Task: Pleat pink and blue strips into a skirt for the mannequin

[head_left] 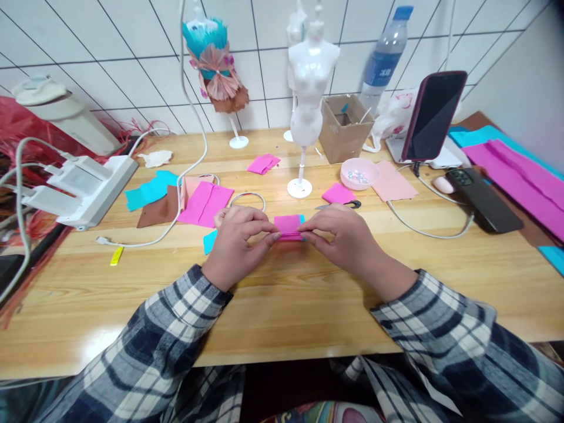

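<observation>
A small folded piece of pink crepe paper (288, 224) lies between my hands on the wooden table. My left hand (244, 238) pinches its left end between thumb and forefinger. At its right end, my right hand (341, 238) does the same. A strip of blue shows behind the pink, beside my right fingertips, and more blue paper (210, 241) pokes out by my left hand. Just beyond my right hand lie scissors (353, 204), partly hidden by it, and a pink paper square (338, 194).
A bare white mannequin (304, 106) stands ahead, with a paper-dressed one (220, 76) to its left. Behind my right hand are a bowl of beads (360, 174) and a cardboard box (341, 141). Paper pieces (205, 204), a white cable (194, 158) and a power strip (101, 194) lie left; phones (484, 200) right.
</observation>
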Motion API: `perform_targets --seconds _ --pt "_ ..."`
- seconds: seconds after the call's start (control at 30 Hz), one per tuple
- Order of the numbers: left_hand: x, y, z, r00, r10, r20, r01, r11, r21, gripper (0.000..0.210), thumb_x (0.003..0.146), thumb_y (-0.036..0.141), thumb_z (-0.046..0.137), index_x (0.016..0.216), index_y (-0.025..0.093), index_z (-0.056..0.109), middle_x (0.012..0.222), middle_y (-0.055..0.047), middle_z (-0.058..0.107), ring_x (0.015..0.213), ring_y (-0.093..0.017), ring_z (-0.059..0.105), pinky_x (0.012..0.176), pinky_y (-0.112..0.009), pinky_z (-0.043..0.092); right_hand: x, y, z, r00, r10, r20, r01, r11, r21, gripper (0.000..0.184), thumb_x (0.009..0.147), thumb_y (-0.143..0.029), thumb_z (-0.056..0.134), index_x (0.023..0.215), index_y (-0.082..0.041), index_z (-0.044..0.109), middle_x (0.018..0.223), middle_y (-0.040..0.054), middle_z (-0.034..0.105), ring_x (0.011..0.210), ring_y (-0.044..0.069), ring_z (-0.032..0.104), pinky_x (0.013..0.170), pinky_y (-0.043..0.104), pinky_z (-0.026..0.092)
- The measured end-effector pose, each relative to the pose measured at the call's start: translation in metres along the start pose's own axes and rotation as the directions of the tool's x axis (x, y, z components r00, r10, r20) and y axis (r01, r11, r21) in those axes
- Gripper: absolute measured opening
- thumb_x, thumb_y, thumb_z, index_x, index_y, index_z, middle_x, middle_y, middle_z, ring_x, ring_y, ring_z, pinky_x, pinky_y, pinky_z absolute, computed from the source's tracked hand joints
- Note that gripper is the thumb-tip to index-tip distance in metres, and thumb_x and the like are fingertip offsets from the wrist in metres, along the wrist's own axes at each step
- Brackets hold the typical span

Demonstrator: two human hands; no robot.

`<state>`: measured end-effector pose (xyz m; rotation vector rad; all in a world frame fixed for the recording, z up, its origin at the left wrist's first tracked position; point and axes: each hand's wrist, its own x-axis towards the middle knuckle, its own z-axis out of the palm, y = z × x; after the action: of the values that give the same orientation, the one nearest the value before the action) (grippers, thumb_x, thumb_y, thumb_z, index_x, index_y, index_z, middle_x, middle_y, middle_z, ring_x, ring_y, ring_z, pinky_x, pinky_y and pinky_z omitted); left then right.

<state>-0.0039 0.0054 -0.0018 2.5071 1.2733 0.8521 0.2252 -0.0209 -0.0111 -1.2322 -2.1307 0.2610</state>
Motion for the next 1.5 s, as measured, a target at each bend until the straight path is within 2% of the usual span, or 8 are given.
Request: perform_targets --seconds 0.27,0.4,0.5,0.6,0.67,0.83,1.17,1.5 --pt "0.001 0.0 -0.001 1.0 -0.016 -0.004 0.014 0.973 -0.231 0.014 0.088 0.032 0.064 0.081 0.021 0.069 0.092 -0.004 0.072 0.094 -0.019 0.064 0.097 -0.038 0.045 0.0 -0.003 0.001 0.999 0.039 -0.038 -0.036 0.996 0.079 0.012 0.089 -0.029 0.063 0.089 -0.024 0.074 0.084 0.0025 0.075 0.081 0.019 0.063 0.08 0.035 0.045" --pt "-0.002 0.003 -0.001 0.977 -0.143 0.159 0.21 0.782 -0.587 0.044 0.083 0.039 0.071 0.122 0.023 0.059 0.115 -0.008 0.07 0.114 -0.023 0.063 0.106 -0.04 0.043 0.007 -0.008 -0.011 0.982 0.189 0.011 -0.186 0.956 0.226 0.009 0.084 -0.024 0.065 0.082 -0.023 0.073 0.081 0.0017 0.073 0.076 0.017 0.061 0.073 0.033 0.045" --pt "-0.006 0.003 -0.003 0.896 -0.088 0.436 0.408 0.551 -0.727 0.061 0.075 0.052 0.075 0.125 0.023 0.058 0.115 -0.01 0.071 0.111 -0.027 0.066 0.098 -0.041 0.05 0.017 -0.006 -0.032 0.945 0.282 0.168 -0.327 0.848 0.416 0.013 0.081 -0.032 0.067 0.084 -0.02 0.074 0.076 0.0023 0.07 0.07 0.016 0.059 0.065 0.03 0.044" --pt "-0.006 -0.002 -0.009 0.734 0.102 0.672 0.605 0.353 -0.714 0.069 0.071 0.079 0.059 0.098 0.017 0.072 0.088 -0.013 0.075 0.08 -0.029 0.073 0.073 -0.041 0.057 0.027 0.007 -0.051 0.878 0.265 0.4 -0.46 0.698 0.548 0.02 0.077 -0.038 0.07 0.084 -0.019 0.073 0.075 0.002 0.07 0.067 0.015 0.06 0.061 0.028 0.045" --pt "-0.003 -0.008 -0.012 0.721 0.056 0.691 0.603 0.439 -0.666 0.071 0.075 0.081 0.05 0.085 0.015 0.073 0.071 -0.013 0.073 0.064 -0.025 0.069 0.062 -0.036 0.055 0.031 0.02 -0.053 0.806 0.221 0.549 -0.532 0.678 0.507 0.017 0.075 -0.036 0.072 0.08 -0.02 0.073 0.077 0.0013 0.071 0.07 0.015 0.062 0.065 0.029 0.047" --pt "0.007 -0.012 -0.005 0.938 -0.105 0.33 0.235 0.892 -0.386 0.043 0.076 0.048 0.073 0.111 0.022 0.071 0.099 -0.007 0.074 0.099 -0.023 0.065 0.091 -0.038 0.049 0.027 0.039 -0.026 0.723 0.235 0.649 -0.61 0.659 0.441 0.014 0.073 -0.031 0.072 0.081 -0.021 0.074 0.079 0.0001 0.073 0.074 0.015 0.065 0.073 0.031 0.049" --pt "0.005 0.009 0.011 0.933 -0.2 0.3 0.297 0.897 -0.326 0.014 0.078 0.035 0.073 0.078 0.02 0.073 0.078 0.0 0.074 0.073 -0.015 0.066 0.07 -0.027 0.049 0.022 0.026 -0.012 0.735 0.252 0.629 -0.596 0.682 0.424 0.012 0.077 -0.029 0.067 0.082 -0.019 0.072 0.076 0.0008 0.072 0.07 0.014 0.063 0.064 0.027 0.048" --pt "0.003 0.005 0.014 0.893 -0.222 0.392 0.349 0.891 -0.29 0.024 0.089 0.032 0.058 0.082 0.017 0.075 0.078 -0.003 0.072 0.072 -0.017 0.063 0.066 -0.028 0.046 0.021 0.021 -0.009 0.791 0.305 0.53 -0.482 0.845 0.233 0.014 0.078 -0.028 0.063 0.08 -0.019 0.073 0.063 -0.0025 0.06 0.058 0.011 0.05 0.052 0.025 0.036"
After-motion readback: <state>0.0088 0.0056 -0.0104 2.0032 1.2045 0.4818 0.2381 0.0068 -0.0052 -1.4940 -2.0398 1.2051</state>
